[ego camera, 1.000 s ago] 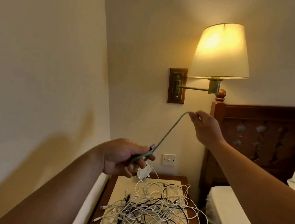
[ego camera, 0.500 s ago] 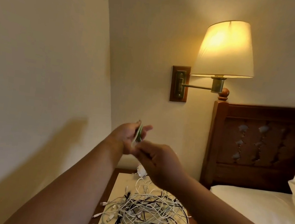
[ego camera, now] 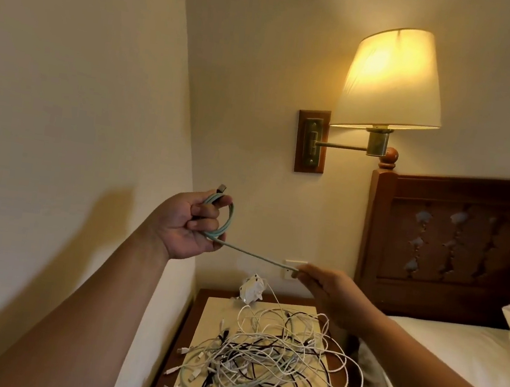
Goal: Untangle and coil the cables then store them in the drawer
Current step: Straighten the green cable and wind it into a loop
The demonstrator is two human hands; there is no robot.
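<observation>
A pale green cable stretches between my hands in the air above the nightstand. My left hand grips a small loop of it, and the cable's plug sticks up past my fingers. My right hand pinches the free length lower and to the right. Below, a tangled heap of white and black cables lies on the nightstand. A white charger sits at the back of the heap. No drawer is in view.
A lit wall lamp hangs above the nightstand on a swing arm. A wooden headboard and the bed with white sheets stand close on the right. The wall runs along the left.
My hands have drawn apart again after meeting half a second ago. A loop of the green cable now sits in my left hand, and my right hand has slid down along the cable.
</observation>
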